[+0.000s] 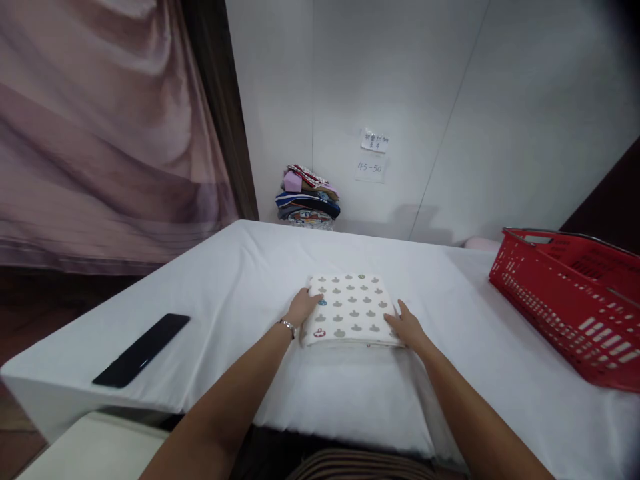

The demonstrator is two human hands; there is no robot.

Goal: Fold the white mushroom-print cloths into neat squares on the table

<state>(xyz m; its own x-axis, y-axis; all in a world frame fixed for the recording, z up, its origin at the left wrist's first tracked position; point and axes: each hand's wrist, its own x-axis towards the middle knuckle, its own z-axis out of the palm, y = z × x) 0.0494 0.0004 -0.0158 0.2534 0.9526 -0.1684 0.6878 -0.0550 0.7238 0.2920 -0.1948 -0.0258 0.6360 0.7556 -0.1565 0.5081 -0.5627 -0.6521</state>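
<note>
A folded white cloth (353, 310) lies flat on the white-covered table (240, 280) in front of me. It is printed with rows of grey motifs, plus a few in blue, green and red. My left hand (303, 307), with a silver watch or bracelet at the wrist, grips the cloth's left edge, its thumb on top and the other fingers partly hidden. At the right edge my right hand (407, 325) touches the cloth with its thumb, while a finger stretches forward beside it, apart from the thumb.
A red plastic basket (565, 300) stands on the right of the table. To the left lies a black phone-like slab (143, 350). Beyond the far edge rises a stack of folded fabrics (307, 193) by the wall. A pink curtain (100, 133) hangs at left; a pale surface (95, 447) is below.
</note>
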